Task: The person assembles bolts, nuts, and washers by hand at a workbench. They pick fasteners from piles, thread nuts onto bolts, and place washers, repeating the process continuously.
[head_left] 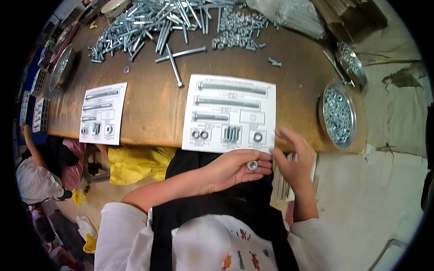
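Pinching a small metal ring (252, 165), perhaps a nut, narrowly between the thumb and bent fingers of the left hand (228, 168), at lower centre of the frame, just below the near edge of a white card (267, 106) carrying bolts and smaller fasteners. Holding the right hand (296, 165) wide and blurred beside the card's lower right corner, apparently with nothing in the grip. Seemingly in the middle of handling that one small part; calling next, by judgement, for a precise fingertip grip and care against dropping it. Seeing on the brown worktop (149, 104) heaped bolts (153, 27) at upper left of centre, clustered nuts (239, 29) at upper centre, a filled metal bowl (321, 110) at right, another card (101, 139) at left. Noticing farther off a transparent plastic bag (296, 16) at upper right, yellow sheeting (140, 165) below the table edge, and a co-worker (38, 178) at far left.
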The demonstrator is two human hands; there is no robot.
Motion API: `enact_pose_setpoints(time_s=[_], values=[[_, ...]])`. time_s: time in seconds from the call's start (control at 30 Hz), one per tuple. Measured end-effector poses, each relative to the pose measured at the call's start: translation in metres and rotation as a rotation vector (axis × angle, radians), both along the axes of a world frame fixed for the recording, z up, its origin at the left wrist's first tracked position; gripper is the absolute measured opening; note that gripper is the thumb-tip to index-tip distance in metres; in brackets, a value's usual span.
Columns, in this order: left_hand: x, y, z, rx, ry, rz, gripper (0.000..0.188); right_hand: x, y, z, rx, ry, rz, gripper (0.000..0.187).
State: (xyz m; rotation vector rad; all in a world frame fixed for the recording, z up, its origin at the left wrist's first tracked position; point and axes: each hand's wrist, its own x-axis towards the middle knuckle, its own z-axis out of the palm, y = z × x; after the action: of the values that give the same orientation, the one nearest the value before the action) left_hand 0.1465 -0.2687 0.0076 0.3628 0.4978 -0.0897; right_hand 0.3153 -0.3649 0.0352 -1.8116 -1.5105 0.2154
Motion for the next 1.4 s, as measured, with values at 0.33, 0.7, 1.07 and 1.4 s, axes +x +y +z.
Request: enact_pose_setpoints(time_s=[0.33,0.7,1.07,1.4], values=[[0.050,0.000,0.033,-0.102,-0.363,-0.066,0.056,0.102,-0.027,0.024,0.166,-0.203,-0.409,0.008],[0.230,0.026,0.041,0.501,-0.367,0.115,0.042,0.262,0.018,0.000,0.201,-0.364,-0.849,0.020],[0.200,0.011,0.015,0.846,-0.373,-0.283,0.029,0.165,0.003,-0.002,0.211,0.158,-0.599,0.021],[-0.067,0.046,-0.004,1.610,0.382,0.526,0.013,0.097,0.111,-0.038,-0.221,0.040,-0.056,0.019]])
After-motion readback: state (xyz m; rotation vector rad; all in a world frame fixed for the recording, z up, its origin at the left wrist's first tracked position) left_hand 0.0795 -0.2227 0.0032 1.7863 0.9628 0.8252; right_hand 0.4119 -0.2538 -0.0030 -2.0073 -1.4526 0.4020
